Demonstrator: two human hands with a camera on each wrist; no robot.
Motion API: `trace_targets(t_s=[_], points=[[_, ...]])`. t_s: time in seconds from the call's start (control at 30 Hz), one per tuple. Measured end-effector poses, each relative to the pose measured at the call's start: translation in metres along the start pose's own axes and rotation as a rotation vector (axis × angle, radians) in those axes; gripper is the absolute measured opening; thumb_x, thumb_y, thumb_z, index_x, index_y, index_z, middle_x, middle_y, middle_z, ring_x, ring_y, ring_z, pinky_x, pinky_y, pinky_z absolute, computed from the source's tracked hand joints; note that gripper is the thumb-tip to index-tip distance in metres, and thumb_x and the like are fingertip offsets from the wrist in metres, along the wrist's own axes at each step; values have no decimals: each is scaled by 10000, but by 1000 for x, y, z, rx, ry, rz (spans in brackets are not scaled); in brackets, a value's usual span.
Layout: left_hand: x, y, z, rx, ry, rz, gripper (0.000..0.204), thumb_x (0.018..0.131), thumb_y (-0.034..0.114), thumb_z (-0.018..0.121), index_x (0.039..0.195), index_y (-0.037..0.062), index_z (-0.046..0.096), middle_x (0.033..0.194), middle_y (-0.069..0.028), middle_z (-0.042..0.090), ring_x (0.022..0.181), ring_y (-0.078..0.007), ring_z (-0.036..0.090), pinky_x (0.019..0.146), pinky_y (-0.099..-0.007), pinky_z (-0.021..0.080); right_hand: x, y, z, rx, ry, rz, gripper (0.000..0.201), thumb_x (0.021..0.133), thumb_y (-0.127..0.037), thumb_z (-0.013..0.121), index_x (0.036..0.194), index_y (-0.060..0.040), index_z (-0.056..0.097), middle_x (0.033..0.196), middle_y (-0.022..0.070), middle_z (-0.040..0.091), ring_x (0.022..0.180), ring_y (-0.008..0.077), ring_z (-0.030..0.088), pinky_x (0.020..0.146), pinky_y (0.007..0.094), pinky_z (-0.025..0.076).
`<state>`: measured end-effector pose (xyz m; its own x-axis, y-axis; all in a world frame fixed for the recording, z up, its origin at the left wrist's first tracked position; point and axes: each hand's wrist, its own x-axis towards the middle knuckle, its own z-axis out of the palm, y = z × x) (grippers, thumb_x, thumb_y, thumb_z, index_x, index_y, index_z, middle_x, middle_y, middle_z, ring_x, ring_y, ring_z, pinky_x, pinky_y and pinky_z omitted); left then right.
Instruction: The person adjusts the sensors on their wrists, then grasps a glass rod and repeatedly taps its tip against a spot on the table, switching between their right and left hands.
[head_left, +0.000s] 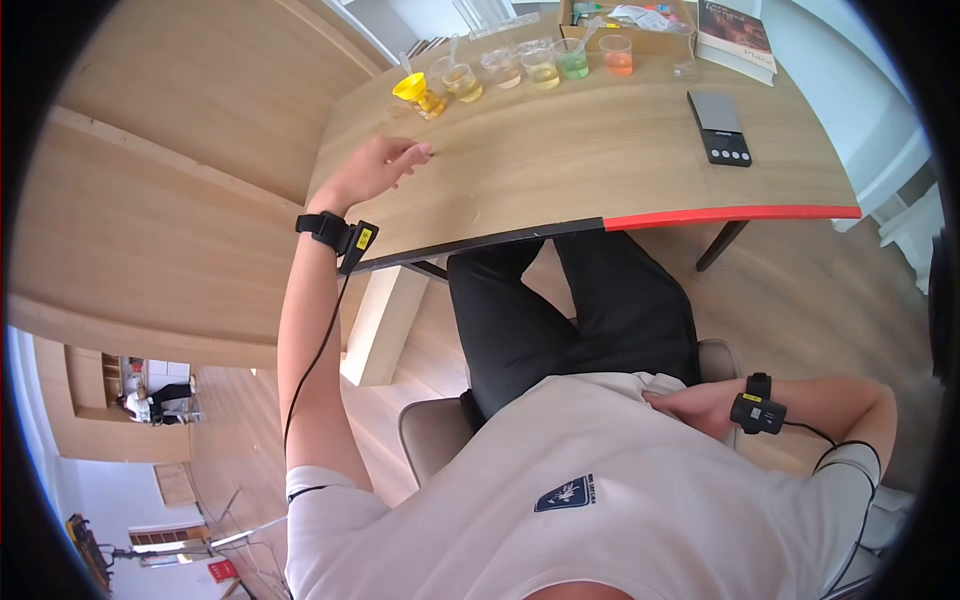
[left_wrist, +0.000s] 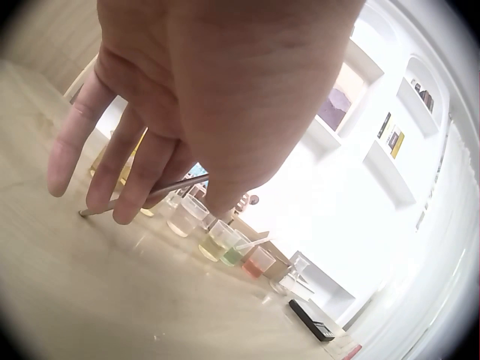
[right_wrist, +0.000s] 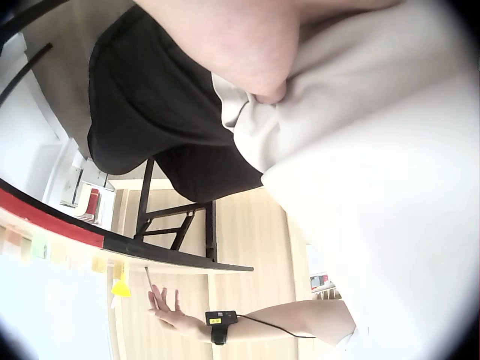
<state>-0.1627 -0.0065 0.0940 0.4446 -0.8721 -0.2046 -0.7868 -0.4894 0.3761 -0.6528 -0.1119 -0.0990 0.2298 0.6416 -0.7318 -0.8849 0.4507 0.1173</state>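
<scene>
My left hand (head_left: 375, 172) is low over the left of the table, holding a thin metallic rod (left_wrist: 169, 186) between thumb and fingers. The rod slants down, its small tip right at the tabletop in the left wrist view. Beyond this hand stands a yellow funnel (head_left: 410, 88) on a small yellowish container (head_left: 432, 106). My right hand (head_left: 703, 408) lies at the waist against the hem of the light shirt (head_left: 600, 440), where the cloth bunches. Its fingers are mostly hidden, and I cannot tell whether they grip the cloth.
Several clear plastic cups stand along the back, among them one with green liquid (head_left: 573, 62) and one with orange liquid (head_left: 618, 58). Behind them is a cardboard box (head_left: 680, 48); a book (head_left: 735, 40) stands beside it. A digital scale (head_left: 718, 125) lies at the right.
</scene>
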Motion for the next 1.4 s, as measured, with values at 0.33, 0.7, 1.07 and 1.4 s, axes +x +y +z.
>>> trace_targets(t_s=[0.33, 0.7, 1.07, 1.4], points=[[-38, 7, 48, 208, 227, 239, 460, 995, 424, 617, 1263, 57, 688, 1144, -148, 740, 1033, -311, 710, 907, -404, 550, -30, 3, 20, -2, 139, -100, 767, 1019, -530, 570, 1572, -69, 305, 1553, 165, 427, 1405, 294, 436, 1168, 438, 358], [-68, 68, 84, 27, 371, 406, 380, 924, 163, 713, 1294, 89, 664, 1111, -128, 723, 929, -312, 716, 796, -386, 611, -75, -132, 125, -1594, 1023, -1473, 534, 930, -159, 712, 1397, -58, 471, 1064, 116, 636, 868, 282, 670, 771, 390, 547], [-26, 62, 70, -93, 456, 476, 375, 858, 149, 794, 1222, 104, 716, 975, -115, 730, 827, -256, 709, 758, -344, 604, -65, -265, 149, -1498, 1209, -1926, 226, 877, -209, 769, 1047, -96, 671, 791, 51, 696, 710, 260, 679, 623, 367, 512], [36, 9, 40, -466, 495, 439, 440, 901, 292, 787, 1268, 74, 681, 886, -37, 755, 709, -103, 676, 593, -265, 519, -112, -289, 134, -1314, 1303, -1518, 248, 984, -325, 672, 1033, -82, 684, 800, 51, 717, 662, 163, 645, 622, 307, 482]])
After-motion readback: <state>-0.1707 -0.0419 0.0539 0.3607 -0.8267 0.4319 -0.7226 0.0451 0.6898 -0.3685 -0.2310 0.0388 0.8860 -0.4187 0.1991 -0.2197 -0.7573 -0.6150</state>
